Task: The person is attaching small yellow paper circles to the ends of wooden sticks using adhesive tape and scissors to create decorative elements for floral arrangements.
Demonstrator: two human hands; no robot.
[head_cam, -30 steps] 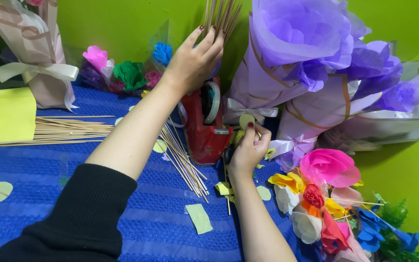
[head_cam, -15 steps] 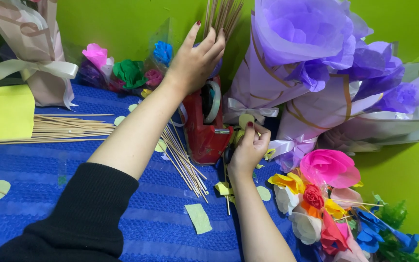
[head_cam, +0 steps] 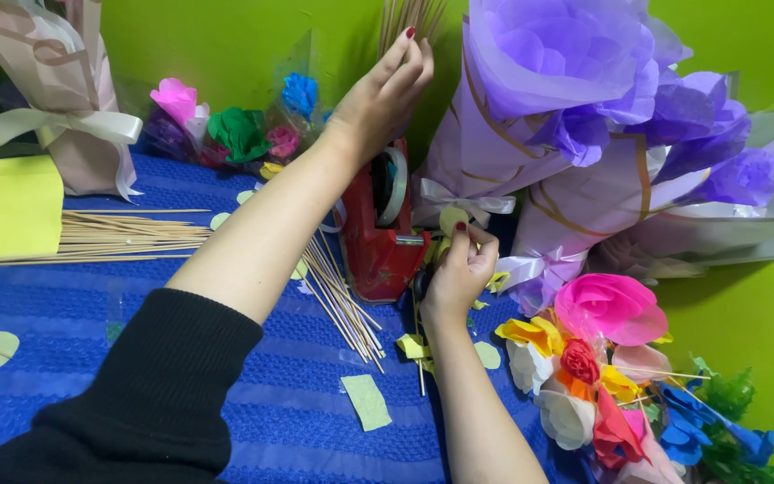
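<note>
My left hand [head_cam: 378, 100] reaches up and back, its fingers closed around a bunch of thin wooden sticks [head_cam: 409, 16] standing upright near the green wall. My right hand [head_cam: 459, 269] is lower, right of a red tape dispenser [head_cam: 384, 235], pinching a small pale yellow paper piece [head_cam: 451, 220] between its fingertips. A thin stick [head_cam: 419, 354] runs down below that hand. Loose wooden skewers [head_cam: 342, 300] lie fanned on the blue cloth [head_cam: 226, 421] under my left forearm.
Purple wrapped paper bouquets [head_cam: 584, 116] fill the back right. Paper flowers [head_cam: 602, 358] in pink, yellow, white, red and blue lie front right. At left are a pink wrapped bouquet [head_cam: 55, 99], a yellow sheet [head_cam: 6, 206] and more skewers [head_cam: 118, 235]. Pale green paper scraps [head_cam: 367, 401] dot the cloth.
My left hand has closed a little further around the upright sticks. My right hand stays by the dispenser with the paper piece.
</note>
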